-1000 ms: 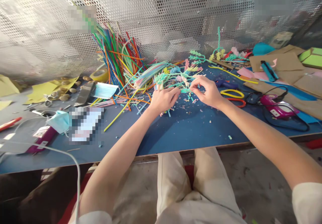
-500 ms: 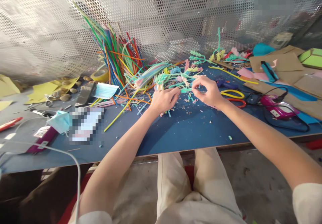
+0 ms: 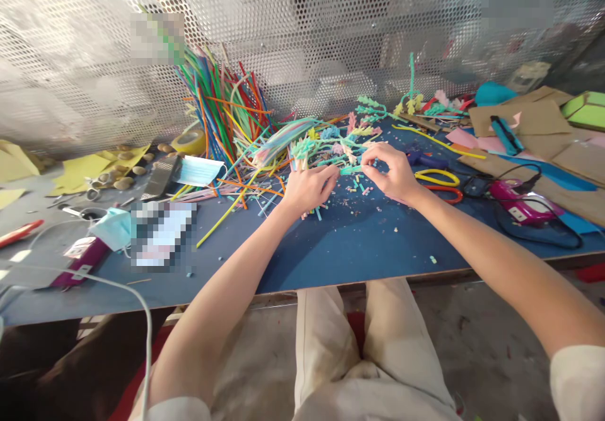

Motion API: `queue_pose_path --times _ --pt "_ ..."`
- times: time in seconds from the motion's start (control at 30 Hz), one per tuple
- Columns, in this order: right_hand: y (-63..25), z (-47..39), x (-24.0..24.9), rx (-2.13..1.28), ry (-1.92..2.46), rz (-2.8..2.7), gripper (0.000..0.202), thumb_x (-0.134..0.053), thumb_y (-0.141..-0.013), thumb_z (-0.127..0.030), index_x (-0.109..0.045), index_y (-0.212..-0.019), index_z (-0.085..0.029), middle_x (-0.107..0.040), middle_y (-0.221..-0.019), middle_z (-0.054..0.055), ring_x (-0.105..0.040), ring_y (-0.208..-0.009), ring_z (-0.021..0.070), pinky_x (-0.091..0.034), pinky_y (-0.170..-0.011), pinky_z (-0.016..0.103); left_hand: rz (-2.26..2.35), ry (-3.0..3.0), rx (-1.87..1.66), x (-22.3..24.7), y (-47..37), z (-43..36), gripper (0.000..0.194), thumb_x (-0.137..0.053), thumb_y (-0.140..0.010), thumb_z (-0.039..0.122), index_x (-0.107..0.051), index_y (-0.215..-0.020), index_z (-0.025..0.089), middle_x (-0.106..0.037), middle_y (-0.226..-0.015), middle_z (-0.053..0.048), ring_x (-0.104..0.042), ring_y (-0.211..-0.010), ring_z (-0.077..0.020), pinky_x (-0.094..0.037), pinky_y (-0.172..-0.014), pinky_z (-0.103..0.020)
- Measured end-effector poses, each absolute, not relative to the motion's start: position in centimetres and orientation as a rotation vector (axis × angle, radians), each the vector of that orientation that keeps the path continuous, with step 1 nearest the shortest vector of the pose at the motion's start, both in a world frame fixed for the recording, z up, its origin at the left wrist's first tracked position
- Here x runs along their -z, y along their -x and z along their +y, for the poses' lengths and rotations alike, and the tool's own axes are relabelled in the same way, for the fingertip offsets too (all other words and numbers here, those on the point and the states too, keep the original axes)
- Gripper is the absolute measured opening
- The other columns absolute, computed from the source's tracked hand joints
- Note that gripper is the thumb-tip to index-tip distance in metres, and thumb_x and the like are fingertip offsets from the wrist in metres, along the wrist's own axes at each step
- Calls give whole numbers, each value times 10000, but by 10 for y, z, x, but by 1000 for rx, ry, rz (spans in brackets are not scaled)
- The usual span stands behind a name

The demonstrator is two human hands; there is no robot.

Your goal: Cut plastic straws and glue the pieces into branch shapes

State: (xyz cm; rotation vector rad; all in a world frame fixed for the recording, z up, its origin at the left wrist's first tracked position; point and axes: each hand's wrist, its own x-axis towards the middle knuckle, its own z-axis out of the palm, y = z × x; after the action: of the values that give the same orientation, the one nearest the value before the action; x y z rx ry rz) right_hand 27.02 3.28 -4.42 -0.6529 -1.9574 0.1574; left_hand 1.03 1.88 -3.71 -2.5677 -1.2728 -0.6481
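A short stretch of mint-green pipe cleaner (image 3: 350, 170) spans the gap between my two hands, just above the blue tabletop. Its left end runs into the closed fingers of my left hand (image 3: 307, 189). On the other side, the thumb and forefinger of my right hand (image 3: 390, 172) pinch its right end. Right behind the hands lie fluffy flower sprigs made of pipe cleaners (image 3: 331, 132) in green, yellow, blue and pink. Small cut pieces of pipe cleaner (image 3: 362, 188) are scattered beneath. The fingertips are partly hidden.
A tall bundle of coloured pipe cleaners (image 3: 222, 112) leans against the perforated metal panel (image 3: 331, 43). Scissors with yellow and red handles (image 3: 437, 178) lie beside my right wrist. Farther right are a magenta power bank (image 3: 520, 200) and cardboard (image 3: 520, 118). Face masks (image 3: 201, 171) lie at left.
Almost nothing differs. Both hands keep their pinch on the green pipe cleaner, and the view has shifted very slightly.
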Motion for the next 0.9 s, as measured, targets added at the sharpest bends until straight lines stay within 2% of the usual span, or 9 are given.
queue_pose_path --times 0.27,0.6,0.73,0.9 --pt "-270 32 43 -171 616 -2012 97 -603 -992 -277 -624 -897 -272 -697 -903 27 -635 -893 240 -510 -1015 476 -1254 2561 645 37 -10 19 379 -379 -1112 365 -742 -1094 260 -821 -1009 -50 -690 -739 -191 -327 -609 -322" --pt "-271 33 44 -220 625 -2017 109 -601 -999 -314 -620 -903 -268 -697 -909 26 -631 -887 238 -501 -1023 478 -1278 2554 620 35 -10 17 414 -353 -1127 386 -749 -1138 267 -826 -1059 -44 -695 -754 -195 -270 -576 -315" --pt "-273 33 44 -185 658 -2017 80 -640 -986 -333 -632 -944 -264 -673 -910 30 -604 -845 227 -511 -955 446 -1288 2531 631 35 -10 17 408 -366 -1131 390 -757 -1148 276 -827 -1071 -35 -694 -753 -193 -256 -570 -315" --pt "-276 37 47 -156 728 -2009 164 -663 -1000 -415 -664 -932 -265 -679 -868 34 -626 -808 228 -512 -835 411 -1302 2501 722 39 -9 19 415 -387 -1136 408 -781 -1188 290 -828 -1115 -52 -733 -821 -195 -350 -580 -308"
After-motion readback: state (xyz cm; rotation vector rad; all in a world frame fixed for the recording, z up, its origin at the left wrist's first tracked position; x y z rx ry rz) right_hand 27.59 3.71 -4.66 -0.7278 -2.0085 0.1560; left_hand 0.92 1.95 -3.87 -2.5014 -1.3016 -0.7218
